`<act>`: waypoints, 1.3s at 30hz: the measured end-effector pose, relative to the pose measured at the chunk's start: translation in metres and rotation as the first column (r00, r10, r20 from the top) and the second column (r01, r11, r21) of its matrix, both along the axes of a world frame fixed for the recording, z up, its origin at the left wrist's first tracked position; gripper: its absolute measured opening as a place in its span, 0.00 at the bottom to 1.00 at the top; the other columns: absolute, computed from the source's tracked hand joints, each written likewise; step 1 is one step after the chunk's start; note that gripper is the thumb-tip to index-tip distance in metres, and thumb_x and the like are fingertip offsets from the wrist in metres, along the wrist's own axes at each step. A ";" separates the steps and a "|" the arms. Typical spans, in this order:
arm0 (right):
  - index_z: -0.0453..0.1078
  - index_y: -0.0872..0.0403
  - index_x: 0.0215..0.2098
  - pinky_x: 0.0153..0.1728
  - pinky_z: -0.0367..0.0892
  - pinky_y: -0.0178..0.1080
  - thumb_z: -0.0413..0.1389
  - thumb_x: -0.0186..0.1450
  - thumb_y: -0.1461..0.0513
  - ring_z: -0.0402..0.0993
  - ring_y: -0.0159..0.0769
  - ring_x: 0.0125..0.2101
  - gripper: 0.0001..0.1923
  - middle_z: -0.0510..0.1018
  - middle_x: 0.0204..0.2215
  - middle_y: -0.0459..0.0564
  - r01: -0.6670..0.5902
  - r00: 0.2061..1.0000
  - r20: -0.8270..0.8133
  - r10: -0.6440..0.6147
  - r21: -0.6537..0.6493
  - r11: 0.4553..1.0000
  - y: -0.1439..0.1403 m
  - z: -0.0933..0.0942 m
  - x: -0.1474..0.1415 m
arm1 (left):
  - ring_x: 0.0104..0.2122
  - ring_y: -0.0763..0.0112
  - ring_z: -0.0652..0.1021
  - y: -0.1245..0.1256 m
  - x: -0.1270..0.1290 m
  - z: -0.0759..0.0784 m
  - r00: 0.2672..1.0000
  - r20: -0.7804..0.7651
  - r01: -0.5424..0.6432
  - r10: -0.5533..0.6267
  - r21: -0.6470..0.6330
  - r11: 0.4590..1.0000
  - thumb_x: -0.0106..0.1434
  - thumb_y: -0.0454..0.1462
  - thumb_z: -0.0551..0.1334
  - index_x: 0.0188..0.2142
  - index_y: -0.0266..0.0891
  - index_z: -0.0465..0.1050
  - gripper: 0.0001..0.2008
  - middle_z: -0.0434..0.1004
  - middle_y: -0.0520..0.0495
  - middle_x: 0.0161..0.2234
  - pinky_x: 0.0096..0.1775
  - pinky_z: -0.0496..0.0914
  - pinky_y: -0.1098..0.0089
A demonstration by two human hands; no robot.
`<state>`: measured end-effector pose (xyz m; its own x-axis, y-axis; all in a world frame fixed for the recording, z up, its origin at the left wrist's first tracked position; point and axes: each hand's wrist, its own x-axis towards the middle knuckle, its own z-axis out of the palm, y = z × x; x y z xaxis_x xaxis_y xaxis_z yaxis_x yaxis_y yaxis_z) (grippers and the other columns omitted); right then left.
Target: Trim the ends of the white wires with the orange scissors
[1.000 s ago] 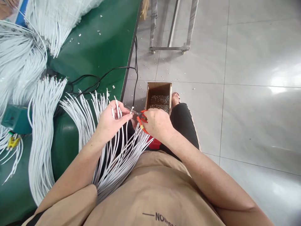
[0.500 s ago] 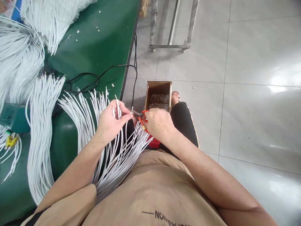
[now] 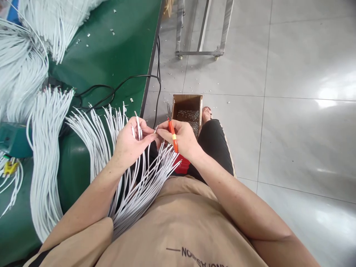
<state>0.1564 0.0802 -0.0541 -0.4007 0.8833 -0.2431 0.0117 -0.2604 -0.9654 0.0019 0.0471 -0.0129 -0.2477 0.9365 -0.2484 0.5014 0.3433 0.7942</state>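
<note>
Change: scissors [image 3: 172, 129] swung up since half a second ago, blades now pointing away over the box instead of across toward the left hand; right thumb and forefinger now meeting the left fingertips.
Bench [image 3: 111, 55]: green top, left of the lap, strewn with small white offcuts.
Wire bundles [image 3: 44, 148]: white, cut to length, draped over the bench edge; further heaps at upper left.
Lap wires [image 3: 139, 185]: fanned across the lap, passing under both hands.
Cardboard box [image 3: 187, 102]: on the floor just beyond the knee, holding small grey scraps; scissor tips overlapping its near left corner.
Black cable [image 3: 122, 83]: looped across the bench, dropping over the edge.
Left hand [image 3: 130, 142]: closed round a few wire ends [image 3: 137, 124] held upright.
Right hand [image 3: 182, 139]: gripping the orange-handled scissors, pinching at a wire tip beside the left fingers.
</note>
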 end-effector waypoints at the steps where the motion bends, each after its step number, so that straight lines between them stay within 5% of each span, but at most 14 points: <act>1: 0.74 0.55 0.31 0.28 0.63 0.34 0.56 0.57 0.58 0.68 0.30 0.25 0.09 0.75 0.23 0.45 0.010 1.000 -0.009 -0.010 -0.013 1.000 0.000 0.000 -0.001 | 0.30 0.68 0.78 0.001 0.000 0.000 1.000 0.003 0.006 -0.006 -0.005 1.000 0.49 0.35 0.68 0.31 0.43 0.61 0.15 0.78 0.53 0.28 0.36 0.71 0.66; 12: 0.71 0.55 0.27 0.26 0.60 0.34 0.56 0.55 0.59 0.64 0.30 0.23 0.06 0.69 0.19 0.43 0.052 0.998 -0.036 -0.057 -0.134 0.990 -0.005 -0.005 -0.017 | 0.22 0.75 0.71 -0.003 0.009 0.003 0.977 -0.201 0.066 -0.069 -0.018 0.998 0.48 0.35 0.67 0.30 0.42 0.59 0.16 0.73 0.57 0.24 0.28 0.65 0.71; 16: 0.73 0.55 0.31 0.31 0.63 0.35 0.57 0.56 0.57 0.65 0.29 0.26 0.09 0.73 0.24 0.45 -0.029 0.951 -0.305 -0.046 -0.237 0.971 0.001 -0.003 -0.009 | 0.28 0.71 0.77 0.000 0.004 0.002 0.998 -0.034 0.052 -0.053 -0.033 0.998 0.50 0.33 0.66 0.32 0.42 0.61 0.14 0.76 0.55 0.27 0.35 0.69 0.69; 21: 0.73 0.55 0.30 0.32 0.63 0.35 0.58 0.56 0.58 0.68 0.31 0.27 0.08 0.73 0.20 0.45 -0.065 0.951 -0.308 -0.001 -0.204 0.977 0.004 -0.007 0.000 | 0.29 0.70 0.78 0.001 0.000 -0.001 0.993 0.112 0.035 -0.030 -0.051 0.998 0.50 0.34 0.67 0.32 0.42 0.60 0.15 0.77 0.53 0.28 0.36 0.71 0.68; 25: 0.70 0.56 0.26 0.30 0.61 0.34 0.58 0.56 0.57 0.65 0.29 0.25 0.09 0.72 0.21 0.44 -0.034 0.971 -0.240 -0.008 -0.169 0.985 0.001 -0.011 -0.004 | 0.28 0.71 0.77 0.001 0.002 -0.002 0.996 0.091 0.021 -0.017 -0.038 0.999 0.49 0.35 0.68 0.32 0.42 0.60 0.16 0.76 0.54 0.28 0.35 0.71 0.69; 32: 0.68 0.55 0.27 0.30 0.61 0.33 0.58 0.55 0.59 0.63 0.27 0.25 0.07 0.70 0.23 0.42 0.080 0.980 -0.175 -0.093 -0.078 0.994 -0.017 -0.005 -0.014 | 0.24 0.73 0.73 0.000 0.004 -0.001 0.978 -0.207 0.016 -0.018 -0.013 1.000 0.49 0.36 0.67 0.31 0.43 0.61 0.15 0.75 0.55 0.26 0.30 0.67 0.70; 37: 0.65 0.55 0.24 0.32 0.62 0.33 0.57 0.58 0.53 0.62 0.26 0.25 0.14 0.68 0.23 0.43 0.272 0.927 -0.199 -0.317 -0.222 0.936 -0.009 0.002 -0.010 | 0.29 0.69 0.77 0.001 0.000 -0.004 0.998 -0.063 -0.002 0.000 -0.037 0.999 0.48 0.37 0.69 0.32 0.42 0.62 0.16 0.76 0.53 0.28 0.34 0.69 0.67; 39: 0.68 0.55 0.27 0.32 0.63 0.33 0.57 0.57 0.52 0.64 0.27 0.26 0.13 0.70 0.25 0.44 0.243 0.942 -0.173 -0.287 -0.239 0.940 -0.005 0.001 -0.009 | 0.30 0.69 0.78 0.001 -0.001 -0.006 1.000 0.026 -0.003 0.004 -0.052 0.999 0.48 0.37 0.70 0.33 0.42 0.62 0.18 0.77 0.52 0.29 0.36 0.70 0.66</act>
